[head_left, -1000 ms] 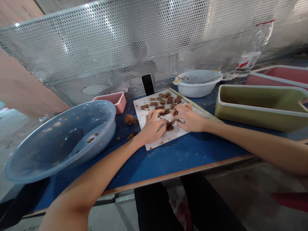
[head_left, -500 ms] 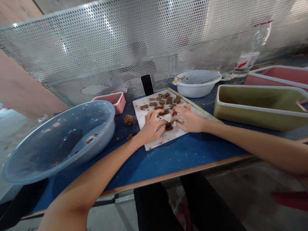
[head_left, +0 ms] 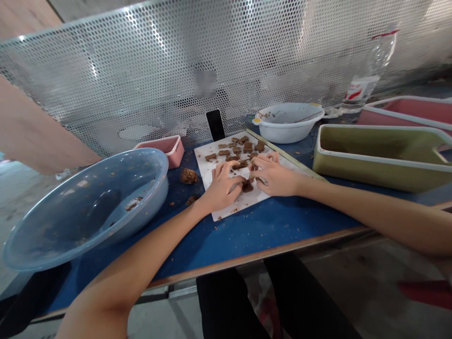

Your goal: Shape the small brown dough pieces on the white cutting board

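Both my hands are over a white board [head_left: 247, 201] lying on the blue table. My left hand [head_left: 222, 187] is curled, its thumb and fingertips closed on a dark brown lump [head_left: 247, 187]. From the other side my right hand [head_left: 274, 176] bends its fingers down onto the same lump, thumb tucked under. The fingers partly cover the lump, and its material is unclear. Just beyond the fingertips lies a longer brown piece [head_left: 240, 164]. Several blocky brown pieces [head_left: 223, 152] are spread over the far half of the board.
On the left sits a large blue basin [head_left: 148, 207], with a small pink bin [head_left: 174, 151] behind it. Rough brown clumps [head_left: 189, 176] lie beside the board. A phone [head_left: 215, 125] leans at the back. To the right are a white bowl [head_left: 287, 131], a green bin [head_left: 381, 165] and a bottle [head_left: 362, 87].
My right hand has shifted very slightly toward the left, its fingers a little more curled. My left hand and the pieces on the board look almost the same.
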A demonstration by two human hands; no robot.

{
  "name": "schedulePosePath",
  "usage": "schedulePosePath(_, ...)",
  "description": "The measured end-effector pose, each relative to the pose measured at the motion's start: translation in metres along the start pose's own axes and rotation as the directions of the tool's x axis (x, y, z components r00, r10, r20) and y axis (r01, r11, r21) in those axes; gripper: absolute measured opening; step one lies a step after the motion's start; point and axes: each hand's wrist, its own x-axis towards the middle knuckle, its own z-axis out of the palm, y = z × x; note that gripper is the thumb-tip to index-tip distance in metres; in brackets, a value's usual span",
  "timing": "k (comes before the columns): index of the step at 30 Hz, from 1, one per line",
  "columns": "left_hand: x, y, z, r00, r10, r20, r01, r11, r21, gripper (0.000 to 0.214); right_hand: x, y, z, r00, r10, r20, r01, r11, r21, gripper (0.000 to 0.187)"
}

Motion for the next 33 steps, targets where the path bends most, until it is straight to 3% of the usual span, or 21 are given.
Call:
schedulePosePath(26, 0.0001, -0.0013, 0.0016, 1.000, 0.000, 0.018, -0.001, 1.000, 0.020, 0.025, 0.0034, -0.0045, -0.0044, 0.993, 0.116, -0.003, -0.115, 0.990, 0.082, 0.021)
schedulePosePath(33, 0.0002, -0.0011, 0.0018, 1.000, -0.009, 0.015, 0.009, 1.000, 0.019, 0.025, 0.0024, -0.0034, -0.0048, 0.996, 0.088, -0.013, -0.087, 0.995, 0.049, 0.023)
